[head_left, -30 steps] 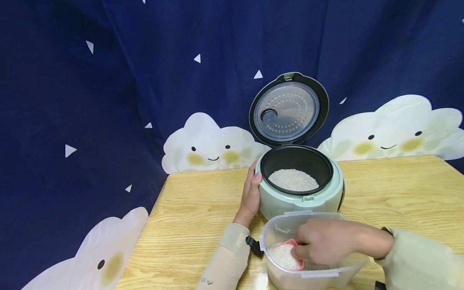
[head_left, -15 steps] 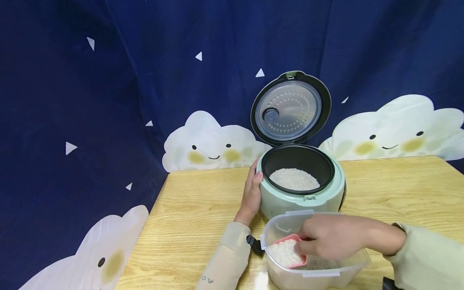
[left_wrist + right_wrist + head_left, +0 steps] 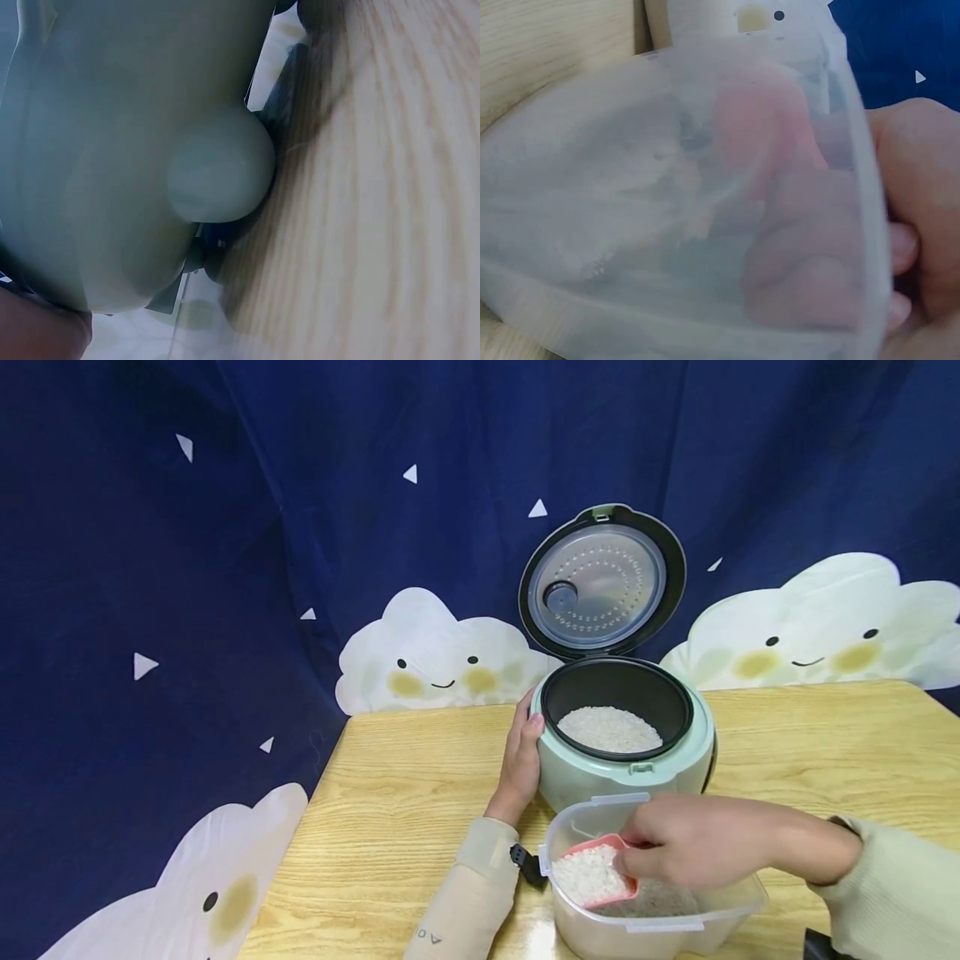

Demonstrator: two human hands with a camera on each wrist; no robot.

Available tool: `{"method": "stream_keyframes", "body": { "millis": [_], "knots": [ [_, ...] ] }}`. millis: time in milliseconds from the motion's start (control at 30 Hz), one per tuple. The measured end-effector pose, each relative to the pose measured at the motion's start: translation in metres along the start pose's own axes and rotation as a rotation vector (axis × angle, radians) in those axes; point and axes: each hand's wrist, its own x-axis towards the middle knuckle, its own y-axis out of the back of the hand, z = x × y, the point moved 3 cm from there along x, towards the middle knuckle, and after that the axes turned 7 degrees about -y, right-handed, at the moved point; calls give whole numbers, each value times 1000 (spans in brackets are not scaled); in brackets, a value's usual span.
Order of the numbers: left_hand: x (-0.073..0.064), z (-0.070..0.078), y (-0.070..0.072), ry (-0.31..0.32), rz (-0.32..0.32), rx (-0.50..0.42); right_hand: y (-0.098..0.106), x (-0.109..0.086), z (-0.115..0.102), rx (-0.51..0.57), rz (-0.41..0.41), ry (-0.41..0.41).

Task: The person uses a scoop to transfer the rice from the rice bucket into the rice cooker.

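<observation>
My right hand (image 3: pixel 690 843) grips a pink scoop (image 3: pixel 630 893) heaped with white rice, inside the clear plastic container (image 3: pixel 652 943). In the right wrist view the scoop (image 3: pixel 757 127) and curled fingers (image 3: pixel 802 240) show through the container's cloudy wall. Just behind the container stands a pale green rice cooker (image 3: pixel 585 785) with its lid (image 3: pixel 600 585) raised. White rice (image 3: pixel 609 730) covers the bottom of its black inner pot (image 3: pixel 645 693). My left hand (image 3: pixel 519 768) rests against the cooker's left side, thumb near the rim; the far fingers are partly hidden.
The wooden table (image 3: pixel 420 785) stretches to both sides of the cooker. Behind it hangs a dark blue curtain (image 3: pixel 450 527) printed with white clouds. A small black device (image 3: pixel 528 867) sits at the left wrist, near the container's rim.
The right hand has drawn the scoop up and slightly right within the container, and more of its rice load shows. The left hand stays on the cooker.
</observation>
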Motion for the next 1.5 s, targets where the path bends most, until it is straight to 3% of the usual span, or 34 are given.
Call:
{"method": "stream_keyframes", "body": {
  "millis": [367, 833, 1267, 1500],
  "knots": [
    [1, 1, 0, -2, 2, 4, 11, -9, 0, 46, -18, -4],
    [0, 1, 1, -18, 3, -28, 19, -18, 6, 11, 27, 88],
    [0, 2, -1, -7, 0, -20, 24, -28, 18, 118, 34, 42],
    [-1, 0, -1, -6, 3, -26, 27, -35, 29, 206, 16, -37]
  ]
}}
